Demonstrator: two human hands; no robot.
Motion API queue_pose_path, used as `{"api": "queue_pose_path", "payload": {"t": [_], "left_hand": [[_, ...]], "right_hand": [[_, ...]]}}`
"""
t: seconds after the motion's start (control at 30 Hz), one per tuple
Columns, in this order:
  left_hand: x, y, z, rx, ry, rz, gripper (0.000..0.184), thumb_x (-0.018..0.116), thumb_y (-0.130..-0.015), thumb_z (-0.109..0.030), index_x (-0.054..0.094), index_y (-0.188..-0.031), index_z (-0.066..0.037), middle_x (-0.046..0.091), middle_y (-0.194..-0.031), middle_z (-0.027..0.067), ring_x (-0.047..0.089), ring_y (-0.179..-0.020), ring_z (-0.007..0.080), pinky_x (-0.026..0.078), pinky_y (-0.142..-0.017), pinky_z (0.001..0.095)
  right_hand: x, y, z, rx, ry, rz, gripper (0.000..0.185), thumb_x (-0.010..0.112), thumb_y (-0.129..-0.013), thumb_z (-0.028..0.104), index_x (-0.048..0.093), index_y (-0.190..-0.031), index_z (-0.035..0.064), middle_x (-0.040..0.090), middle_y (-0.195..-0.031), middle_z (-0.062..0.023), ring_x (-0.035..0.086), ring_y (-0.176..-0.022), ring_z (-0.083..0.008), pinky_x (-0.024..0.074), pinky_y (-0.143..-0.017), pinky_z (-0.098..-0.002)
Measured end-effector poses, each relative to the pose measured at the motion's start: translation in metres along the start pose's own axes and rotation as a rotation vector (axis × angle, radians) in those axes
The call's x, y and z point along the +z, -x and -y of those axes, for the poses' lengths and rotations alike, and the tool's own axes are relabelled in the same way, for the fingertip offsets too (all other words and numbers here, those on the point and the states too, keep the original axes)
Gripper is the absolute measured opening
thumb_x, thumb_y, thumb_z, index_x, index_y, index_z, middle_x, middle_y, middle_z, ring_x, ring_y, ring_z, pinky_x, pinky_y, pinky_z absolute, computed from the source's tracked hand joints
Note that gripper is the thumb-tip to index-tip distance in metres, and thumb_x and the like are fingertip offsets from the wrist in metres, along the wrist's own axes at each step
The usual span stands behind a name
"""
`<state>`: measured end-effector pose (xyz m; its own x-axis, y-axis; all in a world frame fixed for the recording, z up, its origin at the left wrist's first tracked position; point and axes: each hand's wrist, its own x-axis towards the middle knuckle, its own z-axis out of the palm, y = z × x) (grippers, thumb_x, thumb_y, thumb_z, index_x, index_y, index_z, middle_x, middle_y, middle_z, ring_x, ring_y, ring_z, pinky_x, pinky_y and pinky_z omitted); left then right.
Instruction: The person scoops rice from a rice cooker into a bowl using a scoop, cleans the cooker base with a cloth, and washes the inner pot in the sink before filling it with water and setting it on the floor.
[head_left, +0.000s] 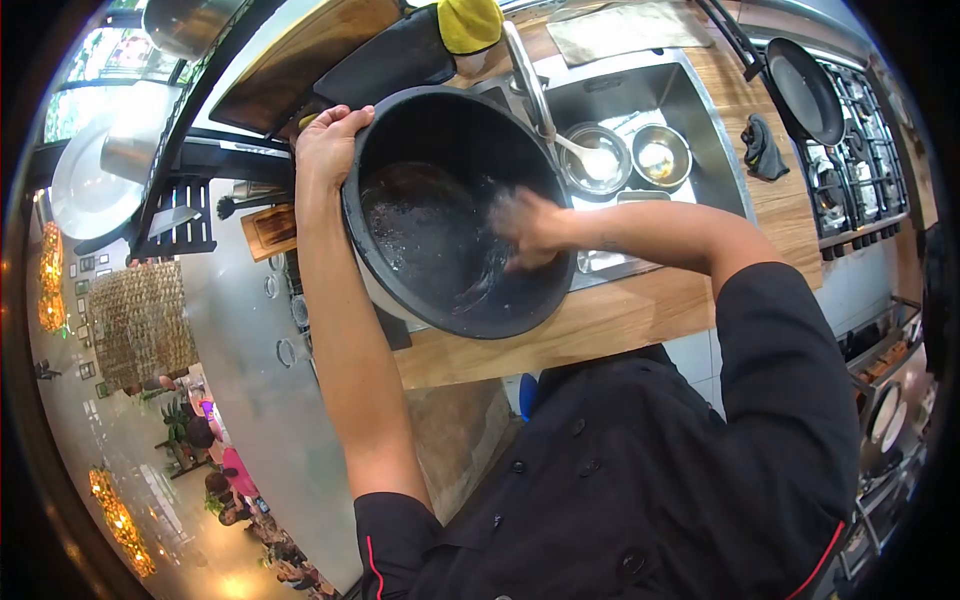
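A large, deep black pot (430, 290) is tilted with its mouth toward me at the sink's left side. Its inner wall is wet, with shiny droplets and water at the bottom. My left hand (333, 140) grips the upper left rim, thumb over the edge. Inside the pot, my right hand (530, 228) is near the right wall. Motion smears its fingers, so whether it holds anything is hidden from me. Above the pot's right edge rises a metal faucet (528, 80).
A steel sink (705, 130) holds a glass bowl (607, 180) with a pale spoon (590, 155) and a metal bowl (672, 140). A dark cloth (763, 148) lies on the wooden counter (640, 300). Farther right, a frying pan (805, 90) sits on the stove. Several people sit far below left.
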<state>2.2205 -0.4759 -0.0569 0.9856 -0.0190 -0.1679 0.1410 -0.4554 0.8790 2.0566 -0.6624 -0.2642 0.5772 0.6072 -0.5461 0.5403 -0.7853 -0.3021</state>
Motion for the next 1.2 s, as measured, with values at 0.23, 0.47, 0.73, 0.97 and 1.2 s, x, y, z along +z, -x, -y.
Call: {"api": "queue_pose_path", "payload": {"t": [0.23,0.47,0.73,0.97,1.2], "left_hand": [[-0.011,0.012,0.011,-0.012,0.062,-0.02,0.019,0.087,-0.088,-0.021,0.072,-0.091,-0.01,0.071,-0.082,-0.0012,0.063,-0.068,0.0087,0.049,-0.067,0.0243],[-0.016,-0.002,0.018,0.015,-0.026,0.01,0.018,0.084,-0.09,-0.025,0.073,-0.085,-0.012,0.07,-0.081,-0.0028,0.062,-0.072,0.0077,0.046,-0.071,0.0246],[-0.049,-0.007,0.028,-0.06,0.118,0.157,0.019,0.08,-0.097,-0.026,0.073,-0.088,-0.011,0.071,-0.081,-0.0025,0.062,-0.07,0.0067,0.048,-0.069,0.0216],[-0.001,-0.004,0.092,0.076,0.381,0.147,0.018,0.079,-0.099,-0.022,0.07,-0.105,-0.006,0.074,-0.098,-0.0007,0.066,-0.087,0.0066,0.052,-0.079,0.0221],[0.047,-0.011,0.116,0.432,0.002,0.031,0.024,0.078,-0.099,-0.024,0.069,-0.109,-0.004,0.068,-0.084,0.0013,0.06,-0.076,0.0079,0.051,-0.07,0.0277]], "right_hand": [[0.016,0.033,-0.058,0.245,0.276,-0.795,0.087,0.076,-0.092,0.042,0.04,-0.162,0.007,0.017,-0.176,-0.0211,0.024,-0.162,-0.0331,0.0286,-0.127,-0.0567],[0.042,0.065,-0.049,0.489,-1.437,-0.699,0.074,0.079,-0.092,0.026,0.046,-0.154,0.0011,0.064,-0.131,-0.0276,0.066,-0.122,-0.0317,0.0526,-0.102,-0.0459],[0.0,0.138,-0.061,0.319,-1.804,-1.055,0.032,0.068,-0.104,0.022,0.062,-0.127,-0.0002,0.071,-0.099,-0.0057,0.065,-0.083,-0.0107,0.0526,-0.072,-0.0255],[-0.03,0.192,-0.028,0.333,-1.702,-1.275,0.027,0.067,-0.104,0.014,0.063,-0.123,-0.0041,0.071,-0.1,-0.007,0.066,-0.086,-0.0109,0.0537,-0.073,-0.0274],[-0.011,0.197,-0.021,0.494,-1.421,-1.328,0.02,0.066,-0.105,0.01,0.064,-0.121,-0.0019,0.07,-0.107,-0.0053,0.062,-0.091,-0.0087,0.0522,-0.08,-0.0266]]}}
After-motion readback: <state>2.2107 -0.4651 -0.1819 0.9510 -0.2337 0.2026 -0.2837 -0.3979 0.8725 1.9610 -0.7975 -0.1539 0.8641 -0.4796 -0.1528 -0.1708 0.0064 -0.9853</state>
